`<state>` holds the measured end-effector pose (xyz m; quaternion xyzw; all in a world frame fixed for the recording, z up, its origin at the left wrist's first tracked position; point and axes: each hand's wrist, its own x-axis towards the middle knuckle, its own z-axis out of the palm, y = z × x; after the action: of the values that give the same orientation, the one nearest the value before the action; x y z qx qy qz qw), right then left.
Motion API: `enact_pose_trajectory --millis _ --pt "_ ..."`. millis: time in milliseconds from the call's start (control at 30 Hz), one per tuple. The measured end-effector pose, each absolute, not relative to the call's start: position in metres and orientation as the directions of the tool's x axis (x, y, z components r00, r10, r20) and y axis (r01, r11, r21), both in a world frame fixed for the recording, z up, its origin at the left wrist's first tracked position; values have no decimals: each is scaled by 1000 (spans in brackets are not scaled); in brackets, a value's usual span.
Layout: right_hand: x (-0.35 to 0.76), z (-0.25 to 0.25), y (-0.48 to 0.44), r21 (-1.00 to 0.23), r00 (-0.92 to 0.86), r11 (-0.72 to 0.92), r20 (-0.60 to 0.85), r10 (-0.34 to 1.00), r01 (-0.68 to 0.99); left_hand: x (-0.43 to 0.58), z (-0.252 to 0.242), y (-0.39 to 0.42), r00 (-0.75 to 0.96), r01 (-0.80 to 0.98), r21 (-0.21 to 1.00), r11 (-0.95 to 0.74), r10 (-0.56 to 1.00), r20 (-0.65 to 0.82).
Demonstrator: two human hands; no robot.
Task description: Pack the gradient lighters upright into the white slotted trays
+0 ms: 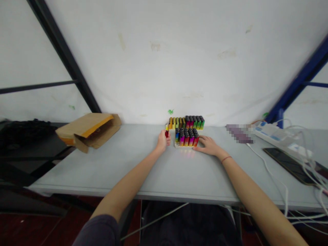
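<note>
My left hand (162,140) is closed around a red lighter (167,132), held upright just left of a white tray (183,147). Rows of upright lighters (189,139) in blue, purple, orange and red with black tops stand in that tray. At its right side rests my right hand (208,146), fingers apart, the fingertips against or very near the tray's edge. Behind, close to the wall, stand more lighters: a yellow-topped group (176,123) on the left and a black-topped pink and green group (195,122) on the right.
An opened brown cardboard box (88,130) lies at the table's left. To the right are a blurred purple item (238,133), a white power strip (279,136), a dark phone (288,164) and tangled white cables (266,164). A white wall backs the grey table (128,171).
</note>
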<state>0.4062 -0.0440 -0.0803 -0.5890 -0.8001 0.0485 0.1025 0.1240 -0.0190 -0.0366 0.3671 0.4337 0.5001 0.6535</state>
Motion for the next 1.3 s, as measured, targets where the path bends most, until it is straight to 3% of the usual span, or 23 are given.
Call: enact_pose_trajectory --millis 300,433,533,600,933,1300 --pt "406 -79 -45 -207 -284 302 109 952 931 122 -34 -14 91 -349 934 78 995 -49" --pt "406 -80 -45 -208 -279 297 112 954 932 117 -32 -16 42 -147 963 -227 971 236" --pt "406 -81 -44 -209 -287 305 110 952 929 111 -27 -19 59 83 891 -447 894 443" --pt "406 -81 -44 -208 -285 303 113 952 930 108 -25 -19 113 175 841 -512 859 500" --pt "404 -77 -46 -205 -281 297 102 954 933 109 -37 -13 348 157 867 -472 848 399" --pt "404 -79 -46 -210 -285 304 117 951 929 107 -40 -14 347 149 895 -421 869 352"
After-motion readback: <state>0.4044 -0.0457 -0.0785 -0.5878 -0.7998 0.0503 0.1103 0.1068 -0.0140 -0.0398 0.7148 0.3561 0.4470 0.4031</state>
